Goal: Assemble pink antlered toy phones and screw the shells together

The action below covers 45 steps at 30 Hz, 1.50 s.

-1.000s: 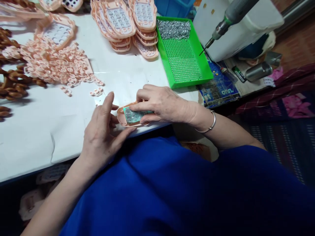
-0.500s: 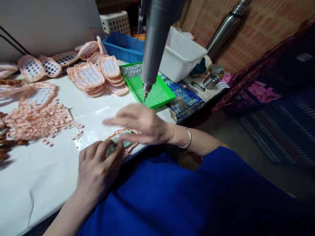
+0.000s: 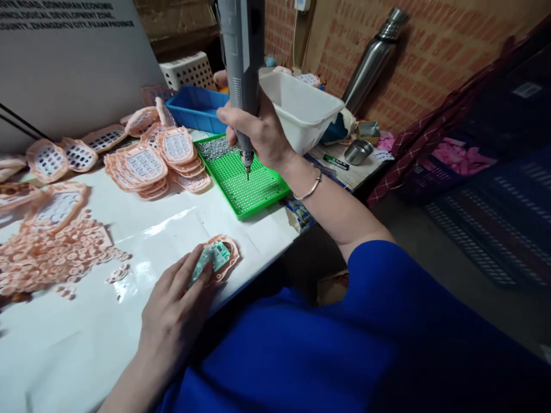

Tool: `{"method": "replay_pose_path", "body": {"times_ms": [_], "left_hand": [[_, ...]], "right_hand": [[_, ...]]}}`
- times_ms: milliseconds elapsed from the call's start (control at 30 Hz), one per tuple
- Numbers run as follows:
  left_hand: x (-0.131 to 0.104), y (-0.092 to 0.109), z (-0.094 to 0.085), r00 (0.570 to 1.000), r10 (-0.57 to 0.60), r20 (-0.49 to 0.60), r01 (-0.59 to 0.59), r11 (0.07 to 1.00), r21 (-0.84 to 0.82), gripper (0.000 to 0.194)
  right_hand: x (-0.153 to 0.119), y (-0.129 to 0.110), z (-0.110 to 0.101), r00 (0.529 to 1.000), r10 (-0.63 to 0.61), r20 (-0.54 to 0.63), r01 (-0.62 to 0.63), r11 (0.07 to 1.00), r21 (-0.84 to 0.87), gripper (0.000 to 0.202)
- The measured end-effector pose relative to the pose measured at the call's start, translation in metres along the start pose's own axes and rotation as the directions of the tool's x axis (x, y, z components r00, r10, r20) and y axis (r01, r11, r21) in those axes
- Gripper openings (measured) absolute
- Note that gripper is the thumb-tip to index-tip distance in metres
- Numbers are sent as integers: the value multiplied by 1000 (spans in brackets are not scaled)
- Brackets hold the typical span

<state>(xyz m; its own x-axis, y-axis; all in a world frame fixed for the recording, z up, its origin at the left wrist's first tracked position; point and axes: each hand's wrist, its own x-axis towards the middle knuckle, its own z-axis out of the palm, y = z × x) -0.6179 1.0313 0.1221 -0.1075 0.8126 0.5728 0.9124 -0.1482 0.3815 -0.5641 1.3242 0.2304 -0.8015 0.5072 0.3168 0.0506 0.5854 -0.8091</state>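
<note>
My right hand (image 3: 262, 126) is wrapped round a grey electric screwdriver (image 3: 244, 86), which hangs upright with its bit over a green perforated tray (image 3: 253, 189). Small silver screws (image 3: 214, 148) fill the tray's far left part. On the white table, near its front edge, my left hand (image 3: 181, 292) grips a pink plastic shell (image 3: 233, 258) with its fingers over the near left end. A green circuit board (image 3: 221, 256) lies inside the shell, partly covered by those fingers.
Pink small parts (image 3: 60, 249) are heaped at the left, with stacked pink shells (image 3: 140, 166) behind. A blue bin (image 3: 198, 109) and white bin (image 3: 301, 109) stand beyond the tray. A steel bottle (image 3: 372, 63) is at the back right.
My right hand has moved from the shell up to the screwdriver and closed round it. My left hand stays at the shell. The view has shifted, so the tray and table appear lower.
</note>
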Motion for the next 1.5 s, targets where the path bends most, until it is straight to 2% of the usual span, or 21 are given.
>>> {"method": "replay_pose_path", "body": {"times_ms": [67, 133, 200, 267, 400, 467, 567, 733, 867, 1033, 1167, 1300, 1500], "left_hand": [[8, 0, 5, 997, 63, 35, -64, 997, 36, 28], [12, -1, 6, 994, 78, 80, -84, 994, 65, 27], [11, -2, 6, 993, 58, 101, -67, 994, 82, 28], [7, -5, 6, 993, 57, 102, -66, 993, 95, 31], [3, -10, 6, 985, 120, 127, -134, 985, 110, 40], [6, -10, 5, 983, 136, 124, -150, 982, 118, 38], [14, -4, 2, 988, 128, 89, -139, 982, 127, 30], [23, 5, -1, 994, 90, 62, -97, 988, 120, 24], [23, 5, 0, 994, 96, 53, -101, 988, 113, 22], [24, 3, -4, 988, 120, 99, -132, 982, 132, 19], [22, 0, -6, 981, 138, 140, -155, 980, 122, 22], [20, -2, -4, 982, 127, 139, -142, 985, 102, 23], [17, -2, 0, 986, 117, 121, -124, 991, 58, 24]], "right_hand": [[7, 7, 5, 991, 74, -108, -84, 992, -90, 44], [12, 13, 10, 969, 157, -190, -174, 981, -79, 47], [13, 18, 13, 937, 218, -274, -213, 976, 48, 45], [12, 22, 16, 918, 255, -304, -209, 962, 174, 48], [10, 29, 21, 924, 238, -299, -158, 950, 270, 58], [10, 33, 22, 927, 207, -313, -116, 952, 285, 63], [12, 42, 23, 929, 210, -306, -122, 952, 282, 69], [19, 57, 24, 935, 201, -292, -138, 965, 221, 69], [19, 51, 23, 933, 234, -272, -184, 963, 197, 59], [17, 14, 22, 916, 191, -354, -102, 962, 254, 22], [18, -6, 25, 930, 147, -337, -43, 954, 296, 28], [12, 3, 26, 952, 28, -303, 65, 954, 293, 25], [14, 27, 21, 914, 189, -358, -88, 956, 280, 19]]}}
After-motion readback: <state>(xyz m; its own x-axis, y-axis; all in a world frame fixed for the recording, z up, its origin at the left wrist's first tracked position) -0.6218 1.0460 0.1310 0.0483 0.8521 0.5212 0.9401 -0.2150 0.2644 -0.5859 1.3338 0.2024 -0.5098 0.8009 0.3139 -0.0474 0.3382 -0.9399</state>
